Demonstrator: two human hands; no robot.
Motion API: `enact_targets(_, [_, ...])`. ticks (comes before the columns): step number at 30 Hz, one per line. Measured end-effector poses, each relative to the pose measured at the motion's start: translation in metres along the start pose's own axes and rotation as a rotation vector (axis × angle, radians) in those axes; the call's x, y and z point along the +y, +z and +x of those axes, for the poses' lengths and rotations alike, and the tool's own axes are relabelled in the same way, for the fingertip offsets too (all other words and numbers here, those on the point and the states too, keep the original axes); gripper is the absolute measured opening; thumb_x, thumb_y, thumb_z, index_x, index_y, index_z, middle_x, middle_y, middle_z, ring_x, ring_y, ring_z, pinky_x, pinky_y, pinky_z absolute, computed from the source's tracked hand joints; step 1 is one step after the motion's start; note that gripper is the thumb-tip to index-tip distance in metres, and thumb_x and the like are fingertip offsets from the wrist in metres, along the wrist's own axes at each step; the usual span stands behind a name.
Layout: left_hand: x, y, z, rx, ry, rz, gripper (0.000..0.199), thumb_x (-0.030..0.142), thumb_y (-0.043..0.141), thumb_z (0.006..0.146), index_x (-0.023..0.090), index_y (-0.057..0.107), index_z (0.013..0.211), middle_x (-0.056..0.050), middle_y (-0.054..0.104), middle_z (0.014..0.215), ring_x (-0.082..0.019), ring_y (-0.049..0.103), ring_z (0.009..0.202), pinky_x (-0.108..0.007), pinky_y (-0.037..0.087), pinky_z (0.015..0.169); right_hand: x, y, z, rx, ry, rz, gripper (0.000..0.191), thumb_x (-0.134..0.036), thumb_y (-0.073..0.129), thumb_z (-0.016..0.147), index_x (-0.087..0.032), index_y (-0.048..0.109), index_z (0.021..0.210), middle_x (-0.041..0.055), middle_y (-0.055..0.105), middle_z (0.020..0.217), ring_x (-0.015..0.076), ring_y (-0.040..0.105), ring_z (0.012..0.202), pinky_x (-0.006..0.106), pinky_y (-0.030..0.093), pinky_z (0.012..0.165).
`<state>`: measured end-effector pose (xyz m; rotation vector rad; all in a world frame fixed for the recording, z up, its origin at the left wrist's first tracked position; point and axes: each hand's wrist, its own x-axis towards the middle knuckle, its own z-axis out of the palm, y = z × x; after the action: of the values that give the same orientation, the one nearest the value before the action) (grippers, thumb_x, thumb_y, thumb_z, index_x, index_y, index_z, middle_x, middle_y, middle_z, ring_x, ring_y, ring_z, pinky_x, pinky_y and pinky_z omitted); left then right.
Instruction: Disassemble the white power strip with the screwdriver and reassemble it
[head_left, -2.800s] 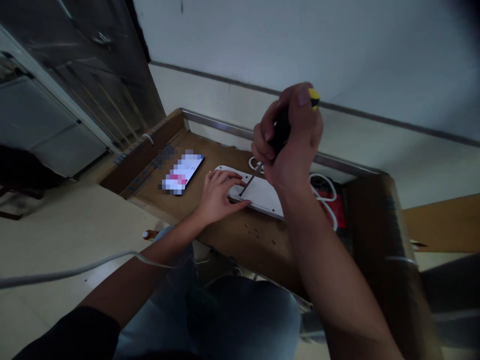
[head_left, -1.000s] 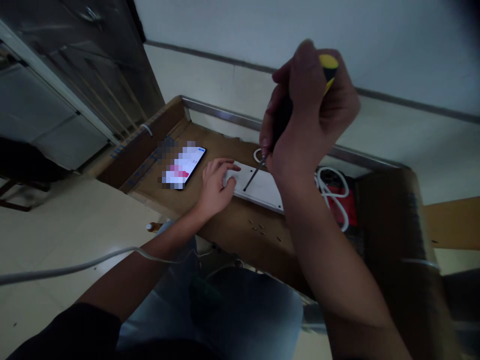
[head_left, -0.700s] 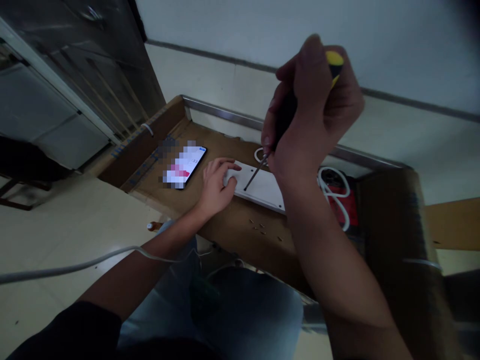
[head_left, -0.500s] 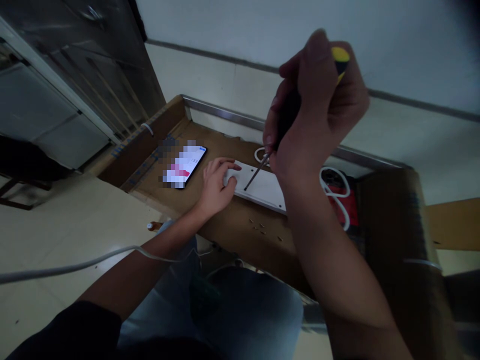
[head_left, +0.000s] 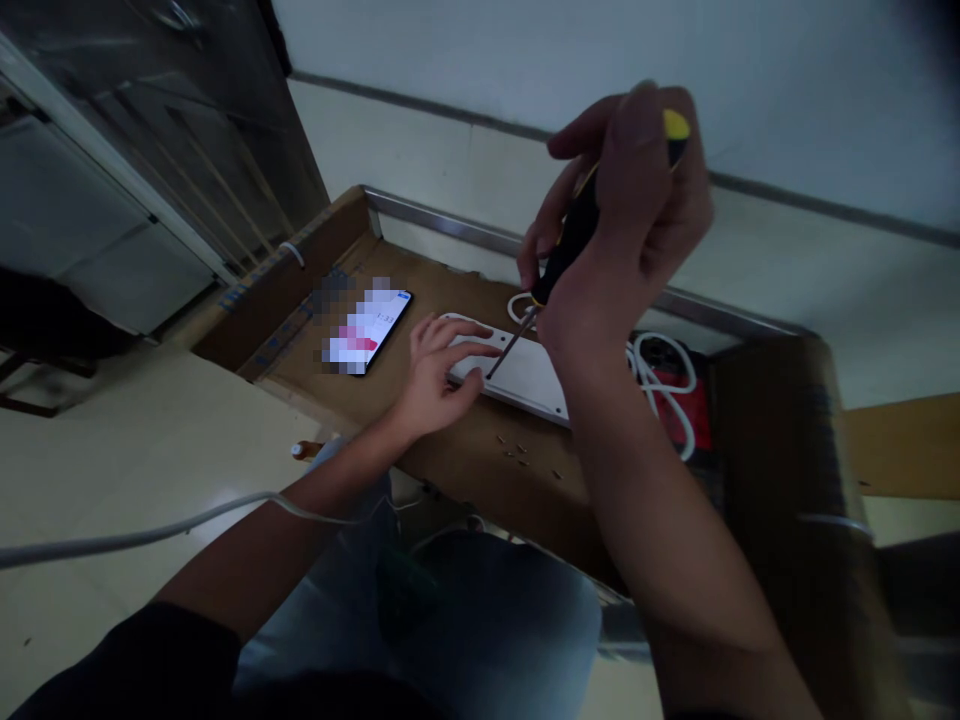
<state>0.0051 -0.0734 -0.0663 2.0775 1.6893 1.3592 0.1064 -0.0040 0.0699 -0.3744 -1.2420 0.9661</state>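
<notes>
From the head-worn view, the person's right hand (head_left: 626, 215) is raised above a table (head_left: 465, 475) topped with brown cardboard, its fingers (head_left: 637, 130) curled tightly around the black handle of a yellow-capped screwdriver (head_left: 574, 235). The thin steel shaft slants down to the left, and its tip meets a white plastic panel (head_left: 529, 380) lying flat on the table, though the dim view makes it hard to tell whether the tip sits in a screw hole. The left hand (head_left: 435, 385) rests on the panel's near-left end, its fingers (head_left: 469, 328) spread across the surface just beside the shaft. Several small screws (head_left: 517, 455) lie scattered on the cardboard just in front of the panel. To the left of the left hand, a smartphone (head_left: 367, 330) with a pixelated, lit screen lies on the table. Beyond the panel, a looped white cable (head_left: 660, 380) lies beside a red object (head_left: 691, 425), partly behind the right forearm. A metal rail (head_left: 450, 228) runs along the table's far edge, and a grey cable (head_left: 150, 525) crosses the left forearm and stretches away over the tiled floor (head_left: 157, 440).
</notes>
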Motion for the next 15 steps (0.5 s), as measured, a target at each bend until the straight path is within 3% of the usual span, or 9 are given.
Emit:
enact_targets(3, [-0.0003,0.0011,0.0004,-0.028,0.045,-0.037,0.020,0.028,0.064,0.092,0.029,0.076,0.108,-0.002,0.077,0.120,-0.022,0.067,0.120,-0.051,0.029,0.125,0.0080,0.0030,0.0005,0.103,-0.216,0.088,0.026,-0.035,0.070,0.087,-0.026,0.046,0.086,-0.0061,0.042,0.078,0.0061,0.034,0.046,0.033,0.024,0.044])
enact_targets(5, [-0.0018,0.0031,0.0013,-0.024,0.025,-0.055,0.015,0.033,0.064,0.096,0.029,0.076,0.104,-0.001,0.079,0.111,-0.021,0.070,0.112,-0.050,0.032,0.123,0.0102,0.0043,-0.0005,0.098,-0.191,0.061,0.038,-0.032,0.077,0.082,-0.029,0.040,0.090,-0.0086,0.035,0.072,0.0082,0.036,0.046,0.031,0.026,0.044])
enact_targets(8, [-0.0041,0.0056,0.0024,-0.018,-0.010,-0.064,0.014,0.038,0.066,0.098,0.028,0.076,0.097,-0.001,0.079,0.101,-0.021,0.071,0.104,-0.049,0.037,0.117,0.0074,0.0045,-0.0028,0.057,-0.083,0.057,0.037,-0.036,0.074,0.090,-0.029,0.038,0.091,-0.0099,0.045,0.067,0.0106,0.043,0.045,0.030,0.027,0.042])
enact_targets(11, [-0.0046,0.0069,0.0028,0.006,-0.032,-0.074,0.015,0.040,0.069,0.097,0.026,0.074,0.094,-0.001,0.078,0.098,-0.021,0.070,0.100,-0.045,0.043,0.108,0.0030,0.0032,-0.0045,-0.006,-0.081,0.069,0.024,-0.040,0.065,0.099,-0.026,0.048,0.089,-0.0047,0.055,0.075,0.0104,0.053,0.056,0.030,0.036,0.049])
enact_targets(13, [-0.0039,0.0071,0.0028,0.011,-0.039,-0.074,0.016,0.040,0.071,0.096,0.025,0.073,0.092,-0.001,0.078,0.096,-0.021,0.070,0.098,-0.043,0.045,0.103,0.0025,0.0019,-0.0050,-0.025,-0.120,0.024,0.020,-0.033,0.071,0.094,-0.025,0.053,0.090,-0.0038,0.055,0.087,0.0081,0.052,0.064,0.027,0.045,0.061])
enact_targets(15, [-0.0027,0.0068,0.0028,0.016,-0.037,-0.074,0.016,0.040,0.072,0.096,0.025,0.073,0.091,-0.001,0.077,0.094,-0.021,0.069,0.096,-0.042,0.045,0.101,0.0049,0.0006,-0.0049,0.000,-0.128,-0.002,0.028,-0.025,0.080,0.086,-0.026,0.053,0.096,-0.0051,0.052,0.095,0.0060,0.050,0.066,0.026,0.048,0.068])
